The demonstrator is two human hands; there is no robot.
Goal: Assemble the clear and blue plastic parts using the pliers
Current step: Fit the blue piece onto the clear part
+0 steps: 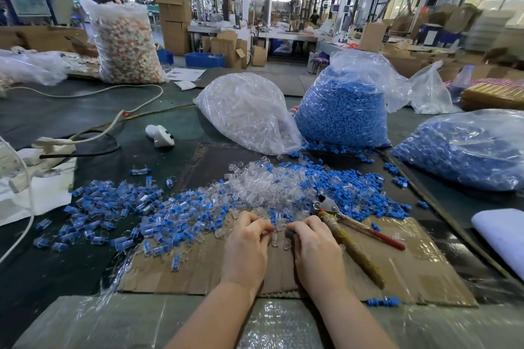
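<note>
My left hand (246, 246) and my right hand (314, 249) sit close together on the cardboard sheet (411, 278), fingers curled. The left pinches a small clear part (272, 231); the right pinches a small blue part (289, 233). Clear parts (255, 187) lie heaped just beyond my fingers, with loose blue parts (354, 190) to their right. Joined clear-and-blue pieces (119, 207) spread out to the left. The pliers (351, 229), with worn taped handles, lie on the cardboard right of my right hand, and neither hand touches them.
A bag of clear parts (249, 113) and two bags of blue parts (346, 113) (465, 150) stand behind the piles. A power strip with cables (54, 147) and a white device (160, 136) lie at left. White foam (502, 232) sits at the right edge.
</note>
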